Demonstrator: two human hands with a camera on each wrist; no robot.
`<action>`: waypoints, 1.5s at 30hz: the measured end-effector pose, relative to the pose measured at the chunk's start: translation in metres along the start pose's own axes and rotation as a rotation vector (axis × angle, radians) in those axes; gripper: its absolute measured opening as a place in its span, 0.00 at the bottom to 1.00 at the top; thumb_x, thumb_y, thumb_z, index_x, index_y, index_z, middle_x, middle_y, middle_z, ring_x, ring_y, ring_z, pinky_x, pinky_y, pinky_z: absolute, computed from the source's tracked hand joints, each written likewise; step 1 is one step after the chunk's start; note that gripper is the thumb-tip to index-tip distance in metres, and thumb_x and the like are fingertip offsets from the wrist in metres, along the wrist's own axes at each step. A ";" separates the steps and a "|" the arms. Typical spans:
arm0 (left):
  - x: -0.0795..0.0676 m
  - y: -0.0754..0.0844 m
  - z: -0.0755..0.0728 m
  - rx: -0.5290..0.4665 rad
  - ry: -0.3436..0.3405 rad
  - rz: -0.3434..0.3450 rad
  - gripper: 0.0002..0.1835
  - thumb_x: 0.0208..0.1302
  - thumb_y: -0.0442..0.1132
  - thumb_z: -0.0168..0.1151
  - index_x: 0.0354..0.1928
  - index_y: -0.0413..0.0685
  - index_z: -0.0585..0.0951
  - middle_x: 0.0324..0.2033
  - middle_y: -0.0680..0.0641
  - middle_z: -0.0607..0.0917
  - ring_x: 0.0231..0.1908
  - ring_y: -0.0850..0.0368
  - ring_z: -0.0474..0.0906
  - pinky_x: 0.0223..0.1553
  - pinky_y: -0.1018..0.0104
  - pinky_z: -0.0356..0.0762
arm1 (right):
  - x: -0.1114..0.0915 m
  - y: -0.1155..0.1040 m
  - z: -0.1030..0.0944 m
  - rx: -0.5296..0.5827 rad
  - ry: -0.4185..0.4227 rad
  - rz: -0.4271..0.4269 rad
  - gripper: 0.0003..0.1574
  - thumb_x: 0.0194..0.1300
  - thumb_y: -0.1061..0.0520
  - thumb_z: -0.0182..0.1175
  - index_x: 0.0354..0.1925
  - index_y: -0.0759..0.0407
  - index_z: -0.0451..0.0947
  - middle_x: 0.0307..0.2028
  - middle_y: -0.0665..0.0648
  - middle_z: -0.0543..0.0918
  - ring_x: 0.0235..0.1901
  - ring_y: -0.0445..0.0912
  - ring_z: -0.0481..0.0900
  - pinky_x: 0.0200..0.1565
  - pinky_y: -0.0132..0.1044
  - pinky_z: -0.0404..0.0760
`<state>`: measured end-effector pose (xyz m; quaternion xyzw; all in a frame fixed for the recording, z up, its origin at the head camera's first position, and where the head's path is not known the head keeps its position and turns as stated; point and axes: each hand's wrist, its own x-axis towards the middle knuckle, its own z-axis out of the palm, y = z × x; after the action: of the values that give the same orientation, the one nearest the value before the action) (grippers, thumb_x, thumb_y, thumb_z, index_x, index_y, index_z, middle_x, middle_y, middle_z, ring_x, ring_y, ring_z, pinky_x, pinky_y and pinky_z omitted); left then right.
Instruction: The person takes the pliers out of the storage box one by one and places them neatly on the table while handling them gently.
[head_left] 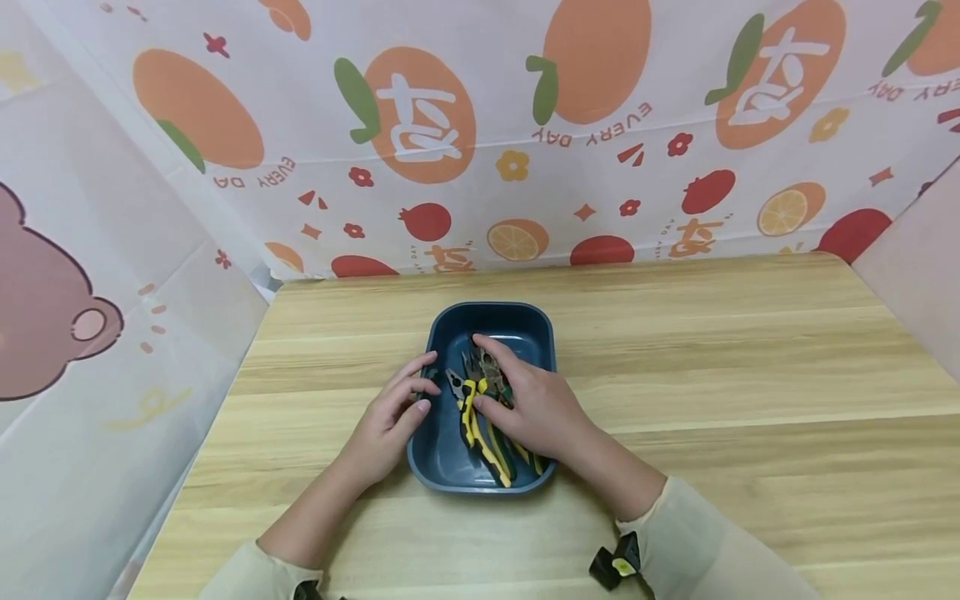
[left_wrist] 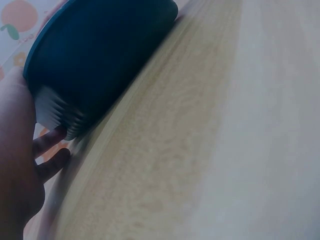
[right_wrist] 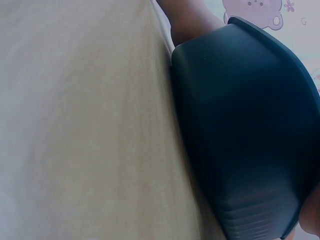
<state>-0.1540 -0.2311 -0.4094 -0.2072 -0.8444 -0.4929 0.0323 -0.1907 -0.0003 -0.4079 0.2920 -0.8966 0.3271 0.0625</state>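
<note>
A dark blue rectangular bin [head_left: 442, 467] holds several pliers. Yellow-and-black pliers [head_left: 480, 433] lie lengthwise in it, their metal head toward the far left. Beside them are dark green handles and a mottled metal plier head [head_left: 491, 373], partly covered. My right hand [head_left: 536, 408] reaches over the right rim, thumb and index finger bent about the plier heads; its other fingers are hidden, so a firm hold cannot be judged. My left hand [head_left: 390, 425] rests loosely at the left rim. In the left wrist view, two fingers [left_wrist: 54, 162] lie outside the bin wall [left_wrist: 100, 50], beside its ribbed end.
The bin stands on a light wood-grain table [head_left: 712, 375]. A white cloth with printed fruit [head_left: 517, 200] hangs behind the table's far edge, and another with a bear print [head_left: 45, 300] hangs at the left. Dark wrist devices [head_left: 618, 562] sit at the sleeve cuffs.
</note>
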 end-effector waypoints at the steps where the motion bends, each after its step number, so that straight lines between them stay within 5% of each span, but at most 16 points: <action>1: 0.000 0.000 0.000 0.000 0.000 -0.001 0.09 0.69 0.30 0.48 0.46 0.37 0.76 0.69 0.43 0.62 0.67 0.45 0.60 0.47 0.73 0.71 | 0.000 0.000 0.000 -0.001 -0.001 -0.002 0.44 0.62 0.41 0.58 0.71 0.37 0.50 0.62 0.49 0.74 0.46 0.42 0.81 0.44 0.38 0.79; 10: 0.002 0.000 0.001 0.015 -0.001 -0.004 0.09 0.69 0.30 0.48 0.46 0.38 0.76 0.69 0.45 0.62 0.65 0.44 0.63 0.45 0.72 0.72 | 0.000 0.001 0.000 -0.004 0.004 -0.014 0.42 0.62 0.42 0.59 0.70 0.36 0.54 0.62 0.47 0.73 0.43 0.39 0.81 0.42 0.35 0.79; 17: 0.003 0.000 0.001 0.009 -0.003 -0.009 0.09 0.69 0.30 0.48 0.46 0.37 0.76 0.69 0.45 0.62 0.65 0.43 0.62 0.46 0.73 0.72 | 0.001 0.001 -0.001 -0.012 -0.004 -0.035 0.31 0.62 0.42 0.58 0.63 0.41 0.67 0.60 0.47 0.75 0.57 0.41 0.75 0.52 0.39 0.76; 45: 0.006 -0.003 0.002 -0.005 0.007 0.005 0.09 0.68 0.28 0.48 0.46 0.36 0.76 0.68 0.42 0.62 0.63 0.41 0.64 0.44 0.73 0.71 | 0.004 0.006 0.000 -0.027 -0.016 -0.086 0.22 0.63 0.43 0.57 0.54 0.44 0.76 0.46 0.45 0.82 0.39 0.35 0.78 0.39 0.31 0.76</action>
<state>-0.1609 -0.2290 -0.4113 -0.2078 -0.8424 -0.4958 0.0360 -0.1970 0.0017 -0.4097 0.3318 -0.8881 0.3096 0.0732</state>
